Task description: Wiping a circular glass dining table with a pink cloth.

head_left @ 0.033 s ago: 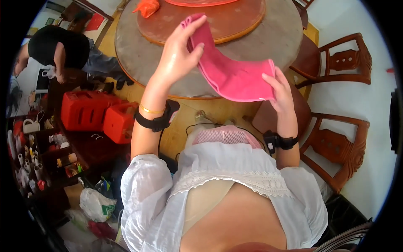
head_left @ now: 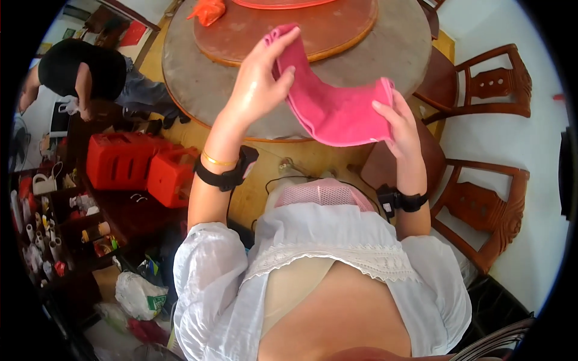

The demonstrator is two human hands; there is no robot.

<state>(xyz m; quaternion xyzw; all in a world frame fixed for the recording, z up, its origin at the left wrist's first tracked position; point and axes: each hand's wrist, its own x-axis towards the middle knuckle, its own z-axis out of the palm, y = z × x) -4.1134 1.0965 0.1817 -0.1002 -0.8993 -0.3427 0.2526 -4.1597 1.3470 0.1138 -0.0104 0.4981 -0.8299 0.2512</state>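
A folded pink cloth hangs in the air between my two hands, sagging in the middle. My left hand is closed on its upper left end, with the fingers behind and over the fold and the thumb toward the front. The lower right end is pinched in my right hand, thumb on the near face. Behind the cloth stands a round table with a grey cover, and the cloth does not rest on it.
A brown turntable on the table bears an orange plastic bag. Wooden chairs line the right wall. To the left are red plastic cases, a cluttered shelf and a person in black bending over.
The right end of the cloth has tilted slightly, its top corner shifting left. Both hands keep their hold. The view has shifted a little.
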